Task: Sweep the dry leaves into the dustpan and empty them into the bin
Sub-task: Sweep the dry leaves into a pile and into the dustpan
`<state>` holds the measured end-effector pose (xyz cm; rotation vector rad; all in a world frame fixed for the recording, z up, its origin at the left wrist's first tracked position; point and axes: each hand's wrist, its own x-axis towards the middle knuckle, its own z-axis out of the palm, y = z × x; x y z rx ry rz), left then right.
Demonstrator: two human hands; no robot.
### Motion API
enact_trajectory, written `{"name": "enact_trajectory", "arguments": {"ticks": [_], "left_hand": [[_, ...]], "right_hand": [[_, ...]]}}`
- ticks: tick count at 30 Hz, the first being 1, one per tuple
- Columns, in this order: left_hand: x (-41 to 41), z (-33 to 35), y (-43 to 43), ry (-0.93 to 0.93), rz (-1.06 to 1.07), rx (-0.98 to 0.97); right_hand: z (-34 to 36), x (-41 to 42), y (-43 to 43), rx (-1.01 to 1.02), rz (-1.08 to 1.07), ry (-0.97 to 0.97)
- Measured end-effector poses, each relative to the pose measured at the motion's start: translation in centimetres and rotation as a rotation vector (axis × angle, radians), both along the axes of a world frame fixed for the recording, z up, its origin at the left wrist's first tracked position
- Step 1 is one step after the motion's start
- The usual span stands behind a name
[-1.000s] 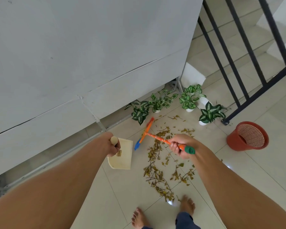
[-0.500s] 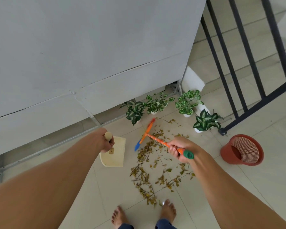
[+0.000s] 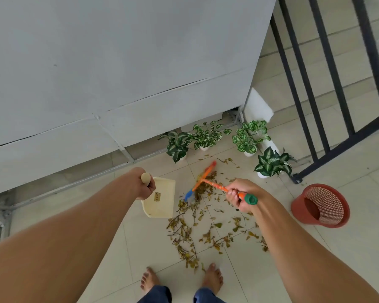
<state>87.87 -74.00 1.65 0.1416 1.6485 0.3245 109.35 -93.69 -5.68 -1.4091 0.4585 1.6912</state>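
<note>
Fingers of the right hand point(image 3: 241, 196) wrap tight around the orange handle of a small plastic broom point(image 3: 208, 182) with a green end cap; its orange crossbar and blue bristles rest among the scattered dry brown leaves point(image 3: 197, 228) on the pale tiled floor point(image 3: 118, 259). Left hand point(image 3: 146, 189) is clenched on the rounded wooden grip of a cream plastic dustpan point(image 3: 161, 202), which sits just left of the broom head, its lip beside the leaf pile. Leaves spread from the bristles down toward two bare feet point(image 3: 212, 277). Well to the right lies a red-brown mesh plastic bin point(image 3: 321, 205), tipped on its side. Four small potted plants point(image 3: 207, 137) stand along the grey wall point(image 3: 118, 62), near a black railing point(image 3: 315, 106).
</note>
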Motion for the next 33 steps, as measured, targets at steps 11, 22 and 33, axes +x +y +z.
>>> {"name": "enact_trajectory", "arguments": {"ticks": [11,22,33], "left_hand": [[0.8,0.0,-1.2,0.028,0.008,0.002],[-0.1,0.2,-1.2,0.053,0.019,0.014],[1.5,0.4,-1.0,0.018,0.0,0.001]], "right_hand": [[1.4,0.9,2.2,0.078,0.101,0.025],[-1.6,1.8,2.7,0.063,0.09,0.042],[-0.1,2.3,1.0,0.03,0.011,0.041]]}}
